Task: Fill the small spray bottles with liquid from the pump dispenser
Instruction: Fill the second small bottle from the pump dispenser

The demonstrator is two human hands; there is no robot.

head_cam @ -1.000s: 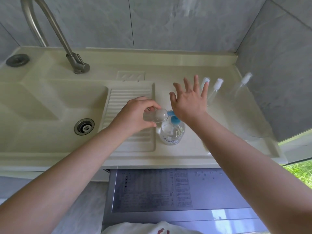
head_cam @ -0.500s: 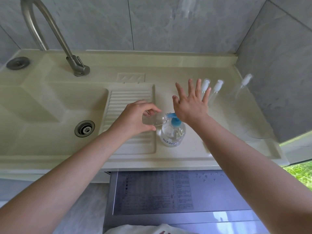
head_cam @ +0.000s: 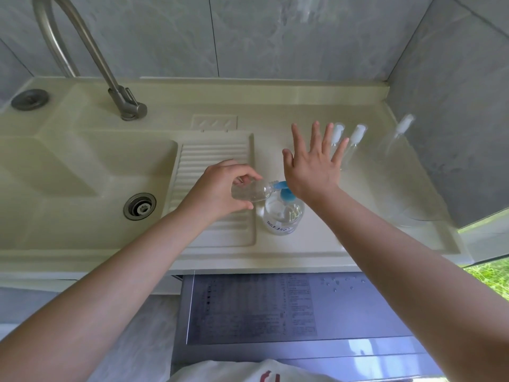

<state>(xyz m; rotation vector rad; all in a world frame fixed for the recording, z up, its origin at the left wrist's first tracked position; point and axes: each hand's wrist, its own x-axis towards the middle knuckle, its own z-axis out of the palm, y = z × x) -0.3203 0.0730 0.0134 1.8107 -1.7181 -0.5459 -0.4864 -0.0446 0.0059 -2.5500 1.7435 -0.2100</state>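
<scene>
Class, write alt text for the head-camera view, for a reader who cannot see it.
A left hand holds a small clear plastic bottle tilted, its mouth at the blue pump spout of a clear round dispenser, while the right hand, fingers spread, presses the pump. Behind on the cream sink counter stand two white-capped spray bottles.

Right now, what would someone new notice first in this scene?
Two hands meet over the counter right of the sink: the left hand holds a small clear bottle tilted at the blue pump of a dispenser, and the right hand, fingers spread, covers the pump. Capped spray bottles stand behind.
</scene>
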